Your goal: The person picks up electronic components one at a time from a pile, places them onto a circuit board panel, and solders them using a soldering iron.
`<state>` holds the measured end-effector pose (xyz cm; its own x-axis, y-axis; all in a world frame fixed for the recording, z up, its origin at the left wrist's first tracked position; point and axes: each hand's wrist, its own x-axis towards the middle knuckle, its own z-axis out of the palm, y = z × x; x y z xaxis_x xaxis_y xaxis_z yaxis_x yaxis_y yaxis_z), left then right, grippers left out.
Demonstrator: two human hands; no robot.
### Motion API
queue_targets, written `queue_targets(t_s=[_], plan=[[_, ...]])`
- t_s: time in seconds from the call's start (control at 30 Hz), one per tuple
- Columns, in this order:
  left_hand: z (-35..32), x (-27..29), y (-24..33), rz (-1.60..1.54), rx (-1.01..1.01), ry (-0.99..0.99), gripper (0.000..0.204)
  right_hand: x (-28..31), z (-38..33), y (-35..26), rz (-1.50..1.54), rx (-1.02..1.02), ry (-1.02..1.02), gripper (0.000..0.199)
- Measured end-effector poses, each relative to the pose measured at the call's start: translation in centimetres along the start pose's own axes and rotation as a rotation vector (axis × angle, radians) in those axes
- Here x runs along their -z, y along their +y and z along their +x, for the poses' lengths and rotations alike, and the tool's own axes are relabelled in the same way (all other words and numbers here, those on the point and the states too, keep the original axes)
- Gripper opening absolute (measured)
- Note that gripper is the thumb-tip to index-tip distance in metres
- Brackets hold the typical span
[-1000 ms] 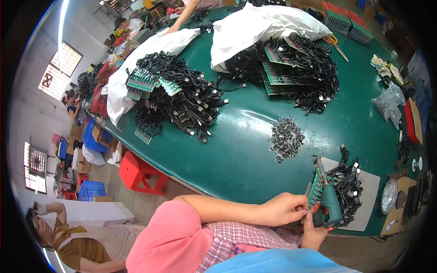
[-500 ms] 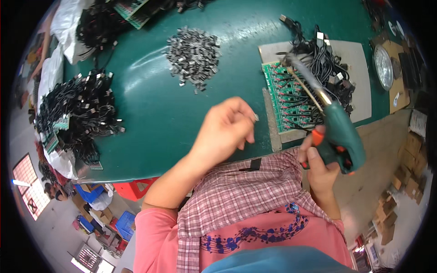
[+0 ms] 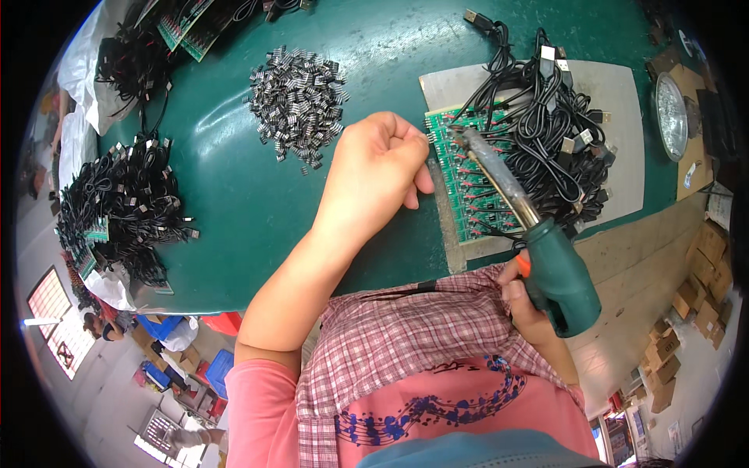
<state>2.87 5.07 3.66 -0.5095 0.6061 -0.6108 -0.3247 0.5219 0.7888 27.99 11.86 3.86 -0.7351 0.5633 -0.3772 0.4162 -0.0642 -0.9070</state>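
My left hand [image 3: 374,171] is closed in a pinch at the left edge of a green circuit board panel [image 3: 446,168]. A tiny metallic connector [image 3: 431,138] shows at its fingertips, mostly hidden by them. My right hand [image 3: 529,310] grips a green soldering gun [image 3: 563,273] with an orange trigger. The gun's metal tip points up and left over the panel's upper part, close to my left fingertips. Black USB cables [image 3: 546,132] with pale plugs run from the panel and lie heaped on its right side.
A pile of small connectors [image 3: 296,105] lies on the green table [image 3: 234,234]. The panel rests on a grey board [image 3: 624,140]. Bundled black cables [image 3: 129,203] crowd the left edge, with more green panels [image 3: 191,27] behind. A round metal dish [image 3: 671,117] stands at far right.
My left hand has moved up to the panel's edge with the small connector. The soldering gun has come left and down, its tip now near those fingertips.
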Motion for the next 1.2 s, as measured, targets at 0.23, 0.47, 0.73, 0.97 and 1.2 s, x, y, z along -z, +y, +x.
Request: queue_targets(t_s=[0.23,0.47,0.73,0.97,1.2], plan=[[0.5,-0.2,0.2,0.029,0.045,0.001,0.015,0.6,0.7,-0.7,-0.238,0.086,-0.132,0.011],[0.7,-0.3,0.3,0.035,0.035,0.001,0.016,0.4,1.0,-1.7,-0.233,-0.009,-0.057,0.010],[0.8,-0.3,0.2,0.060,0.038,0.000,0.016,0.5,1.2,-1.0,-0.449,0.043,-0.102,0.016],[0.8,-0.3,0.3,0.051,0.038,-0.006,0.016,0.5,1.1,-0.9,-0.281,0.104,-0.075,0.012],[0.9,-0.3,0.4,0.055,0.044,0.011,0.014,0.5,0.9,-0.3,-0.434,0.068,-0.101,0.021]])
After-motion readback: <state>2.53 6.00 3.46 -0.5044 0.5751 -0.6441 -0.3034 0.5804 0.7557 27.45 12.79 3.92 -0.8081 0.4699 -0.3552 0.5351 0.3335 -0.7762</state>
